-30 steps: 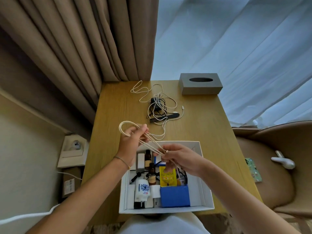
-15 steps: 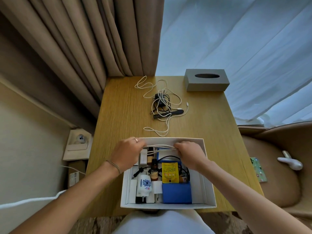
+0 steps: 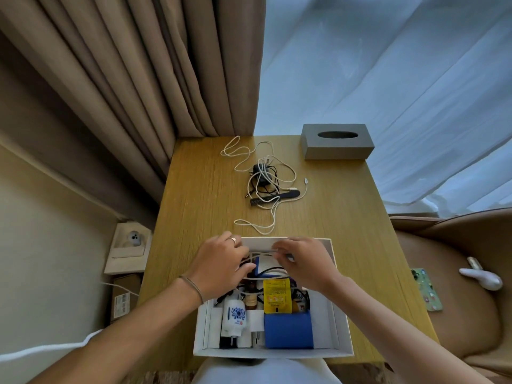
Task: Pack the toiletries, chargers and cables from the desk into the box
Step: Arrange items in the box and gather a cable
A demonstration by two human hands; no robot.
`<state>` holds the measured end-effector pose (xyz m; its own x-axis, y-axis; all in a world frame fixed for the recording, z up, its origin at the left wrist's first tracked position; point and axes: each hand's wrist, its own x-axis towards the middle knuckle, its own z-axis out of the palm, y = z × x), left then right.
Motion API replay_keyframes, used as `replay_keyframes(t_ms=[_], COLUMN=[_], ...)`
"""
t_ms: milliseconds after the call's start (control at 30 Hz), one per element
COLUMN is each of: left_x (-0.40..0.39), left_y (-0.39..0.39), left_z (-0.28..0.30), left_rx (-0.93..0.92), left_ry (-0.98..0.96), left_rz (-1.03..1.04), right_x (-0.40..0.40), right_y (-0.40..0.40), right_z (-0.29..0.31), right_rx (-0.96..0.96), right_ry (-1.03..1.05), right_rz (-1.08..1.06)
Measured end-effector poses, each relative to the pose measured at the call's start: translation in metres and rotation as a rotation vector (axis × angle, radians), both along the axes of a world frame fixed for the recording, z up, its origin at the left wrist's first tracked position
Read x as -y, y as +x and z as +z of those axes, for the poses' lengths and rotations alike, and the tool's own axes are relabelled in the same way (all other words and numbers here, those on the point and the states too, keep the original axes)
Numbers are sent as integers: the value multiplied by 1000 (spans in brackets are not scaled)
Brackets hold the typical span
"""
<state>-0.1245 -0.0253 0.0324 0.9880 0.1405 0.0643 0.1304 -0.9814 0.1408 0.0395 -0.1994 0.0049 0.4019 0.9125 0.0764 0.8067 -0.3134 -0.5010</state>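
My left hand (image 3: 221,266) and right hand (image 3: 300,263) have lowered the cable (image 3: 263,254) into the box (image 3: 339,322), both still pinching it; tangled cables (image 3: 266,178) beyond remain unpacked.

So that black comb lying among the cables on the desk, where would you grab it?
Take the black comb by its smooth handle end at the right, coming from above and the right. It lies flat on the wooden desk, and a white cable crosses its toothed left half, so the handle end looks freer.
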Motion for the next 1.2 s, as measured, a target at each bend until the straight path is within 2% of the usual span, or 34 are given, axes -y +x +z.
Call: replay_keyframes(t_ms=[67, 133, 233, 333, 567, 833, 1000, 1200], left_x=[-2, -7, -13, -13, -5, -9, -17, -28], left_y=[14, 37, 76, 112, 175, 210, 204, 172], left_z=[13, 19, 17, 1, -58, -105, -108, -56], left_rx=[81, 65, -34, -195, -505, -673, -588, -208], left_ry=[-117, -202, -298, -358, -178, -79, -311, -718], left_rz=[40, 134, 273, 381, 501, 561, 639, 585], right_x=[-7, -16, -27, -35, -35, -22, -20, -30], right_y=[10, 26, 54, 79, 107, 123, 124, 118], right_z=[14, 24, 27, 19, -1, -15, -5, 26], right_rx=[-68, -126, -253, -352, -399, -425, -461, -439], right_ry=[60, 107, 73, -15, -107, -102, -58, 84], right_rz=[-84, -188, -337, -396, -371, -329, -327, -313])
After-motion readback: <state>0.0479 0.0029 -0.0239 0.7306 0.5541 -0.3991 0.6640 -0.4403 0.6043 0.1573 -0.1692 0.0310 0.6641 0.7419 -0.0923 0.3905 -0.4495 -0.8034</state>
